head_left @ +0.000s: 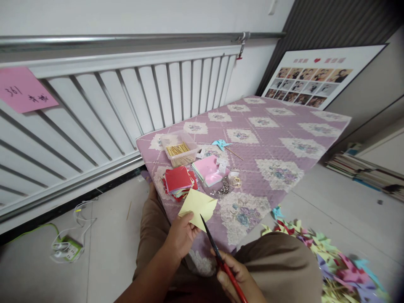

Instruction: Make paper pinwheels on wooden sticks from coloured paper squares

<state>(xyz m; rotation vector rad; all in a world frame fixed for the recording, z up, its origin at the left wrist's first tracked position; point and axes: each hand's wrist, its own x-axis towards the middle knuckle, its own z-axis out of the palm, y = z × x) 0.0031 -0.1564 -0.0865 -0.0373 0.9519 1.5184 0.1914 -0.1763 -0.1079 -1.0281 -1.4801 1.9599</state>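
Note:
My left hand (pixel 181 235) pinches a folded yellow paper square (pixel 198 206) by its lower corner, above the near edge of the quilted pad. My right hand (pixel 236 277) grips red-handled scissors (pixel 221 261); their dark blades point up at the lower edge of the yellow paper. Just beyond the paper lie a stack of red paper squares (pixel 177 180) and a stack of pink and green squares (pixel 208 169). A clear box of wooden sticks (pixel 179 152) stands behind them, and a finished blue pinwheel (pixel 222 145) lies to its right.
The purple floral quilted pad (pixel 277 139) tilts up from my knees. A white radiator (pixel 104 109) with a pink note (pixel 22 89) lines the left wall. Several coloured pinwheels (pixel 334 261) are heaped on the floor at right. A green power strip (pixel 67 248) lies at left; books (pixel 362 172) are stacked far right.

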